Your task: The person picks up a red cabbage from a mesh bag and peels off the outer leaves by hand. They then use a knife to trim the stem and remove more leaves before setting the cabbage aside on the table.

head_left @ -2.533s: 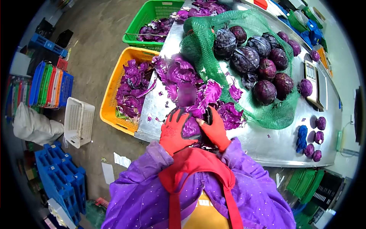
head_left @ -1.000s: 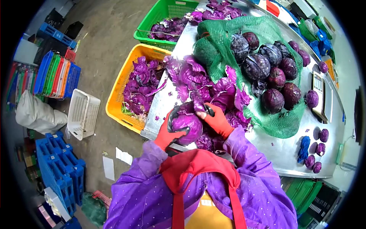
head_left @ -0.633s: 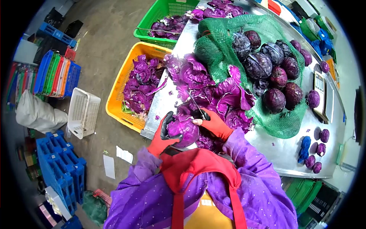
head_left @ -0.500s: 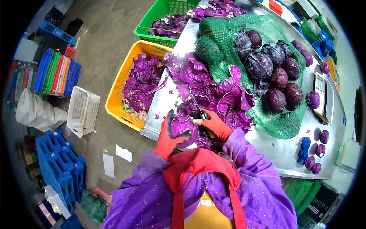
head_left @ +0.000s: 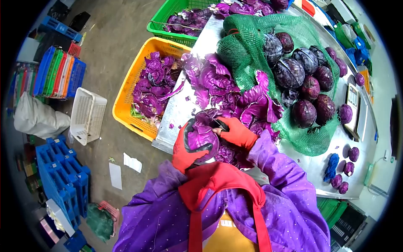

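Trimming under way at the near edge of the stainless steel table (head_left: 310, 168). Left hand in a red-and-black work glove (head_left: 187, 147) cups a round purple cabbage head (head_left: 202, 135) from beneath, fingers wrapped around its near side, holding it just above the table edge and close to the body. Right hand in a red glove (head_left: 236, 132) is clenched on the dark handle of a small knife (head_left: 219, 124); the blade is mostly hidden against the top of the head, so where it cuts cannot be told. Done so far, judging from the lie of things: a loose heap of stripped purple outer leaves (head_left: 228, 90) just beyond the hands, more discarded leaves in the yellow plastic crate (head_left: 126, 90) and the green plastic crate (head_left: 161, 19) on the floor beside the table, and a few small trimmed purple heads (head_left: 348, 166) at the far right. Left to do: roughly a dozen dark untrimmed cabbages (head_left: 300, 73) lie on the open green mesh sack (head_left: 247, 50), well apart from the hands. Work looks nearer its start than its end.
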A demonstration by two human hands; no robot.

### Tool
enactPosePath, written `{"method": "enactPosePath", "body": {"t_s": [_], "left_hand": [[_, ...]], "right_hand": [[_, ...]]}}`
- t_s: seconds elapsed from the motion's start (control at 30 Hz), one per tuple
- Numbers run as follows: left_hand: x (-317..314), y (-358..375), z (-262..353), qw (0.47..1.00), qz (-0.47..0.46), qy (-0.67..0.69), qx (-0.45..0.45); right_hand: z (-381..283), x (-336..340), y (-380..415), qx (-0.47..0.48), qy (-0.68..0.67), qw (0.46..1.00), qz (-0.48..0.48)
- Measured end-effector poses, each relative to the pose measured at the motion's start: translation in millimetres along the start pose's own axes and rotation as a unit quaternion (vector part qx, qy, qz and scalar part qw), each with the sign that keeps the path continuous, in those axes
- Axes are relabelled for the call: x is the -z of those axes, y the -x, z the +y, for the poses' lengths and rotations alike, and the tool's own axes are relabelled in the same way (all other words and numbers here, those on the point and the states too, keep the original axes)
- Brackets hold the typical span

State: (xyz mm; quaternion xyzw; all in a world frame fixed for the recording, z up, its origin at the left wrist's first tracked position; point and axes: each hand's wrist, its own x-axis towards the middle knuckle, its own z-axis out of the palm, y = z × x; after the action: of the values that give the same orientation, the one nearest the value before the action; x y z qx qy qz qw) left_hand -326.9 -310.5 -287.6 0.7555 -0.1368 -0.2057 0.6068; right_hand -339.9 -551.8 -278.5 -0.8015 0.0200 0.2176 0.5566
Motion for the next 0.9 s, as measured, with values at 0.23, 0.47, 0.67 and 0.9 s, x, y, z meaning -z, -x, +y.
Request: {"method": "enactPosePath", "body": {"t_s": [0.23, 0.47, 0.67, 0.9], "left_hand": [[0.6, -4.2, 14.5, 0.998, -0.035, -0.042, -0.023], [4.3, -18.1, 19.6, 0.991, -0.087, -0.098, -0.003], [-1.5, -16.1, 31.8, 0.986, -0.087, -0.140, -0.023], [6.5, -9.0, 12.3, 0.995, -0.082, -0.004, -0.049]], "right_hand": [[-15.4, -9.1, 2.1, 0.160, 0.003, 0.984, 0.079], [-19.9, -4.2, -1.4, 0.105, 0.055, 0.991, 0.064], [-7.4, -5.9, -3.8, 0.014, 0.071, 0.995, 0.062], [34.6, -9.8, -16.7, -0.040, -0.084, 0.987, 0.133]]}}
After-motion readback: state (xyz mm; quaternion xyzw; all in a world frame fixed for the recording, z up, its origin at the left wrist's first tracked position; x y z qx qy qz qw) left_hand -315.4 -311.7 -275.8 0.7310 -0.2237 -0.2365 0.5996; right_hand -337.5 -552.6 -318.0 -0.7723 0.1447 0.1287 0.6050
